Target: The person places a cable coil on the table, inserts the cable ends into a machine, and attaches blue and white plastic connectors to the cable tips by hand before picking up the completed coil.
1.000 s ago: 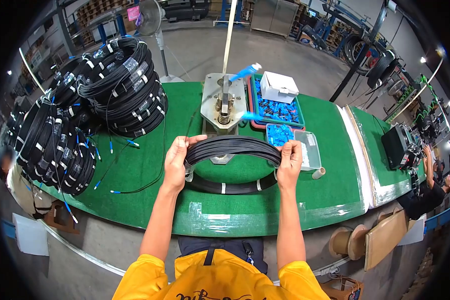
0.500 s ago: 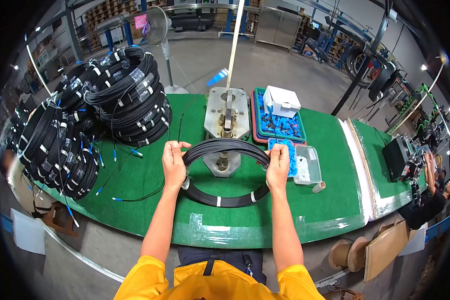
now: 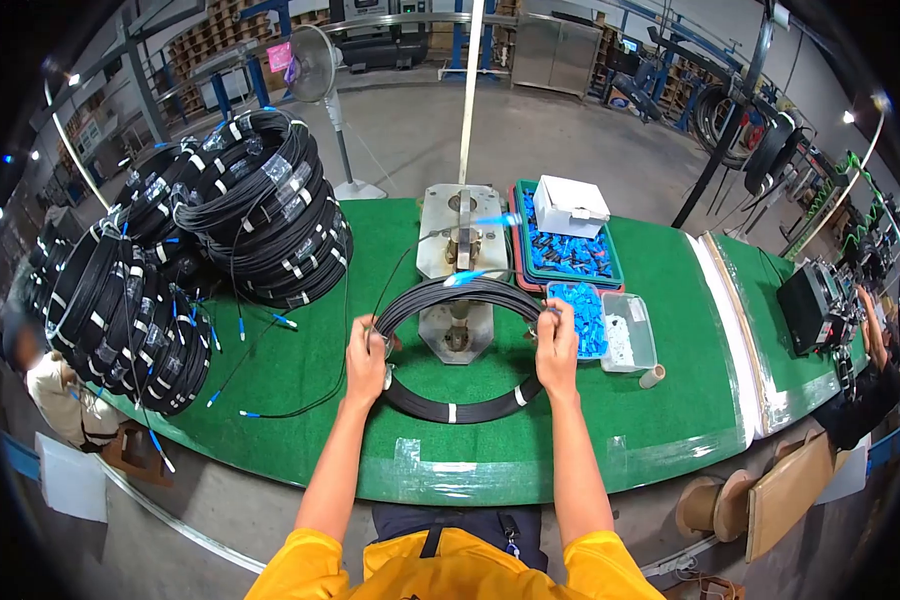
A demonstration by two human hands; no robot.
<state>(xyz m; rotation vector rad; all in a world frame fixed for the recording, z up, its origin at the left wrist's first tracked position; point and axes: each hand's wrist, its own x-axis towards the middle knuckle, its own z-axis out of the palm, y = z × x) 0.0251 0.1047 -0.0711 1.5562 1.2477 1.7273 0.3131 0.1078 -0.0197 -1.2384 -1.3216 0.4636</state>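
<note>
A coil of black cable (image 3: pixel 452 411) is held by its two sides over the green table, with white bands on its near part. My left hand (image 3: pixel 366 362) grips the coil's left side, fingers closed round it. On the right side my right hand (image 3: pixel 556 350) is closed on the same coil. Blue connectors (image 3: pixel 466 278) on the cable ends lie over the coil's far edge, one blurred above it. Just beyond the coil stands a metal press (image 3: pixel 460 215), its base partly seen through the ring.
Stacks of black coils (image 3: pixel 260 220) stand at the left. A tray of blue parts (image 3: pixel 570 262), a white box (image 3: pixel 570 205), clear tubs (image 3: pixel 628 335) and a small roll (image 3: pixel 652 376) are at the right. People (image 3: pixel 50 370) are at both sides.
The coil's far edge now shows blue connectors resting over it; the loose cable ends have swung down toward it. Both hands still hold the coil. The view has shifted slightly.
</note>
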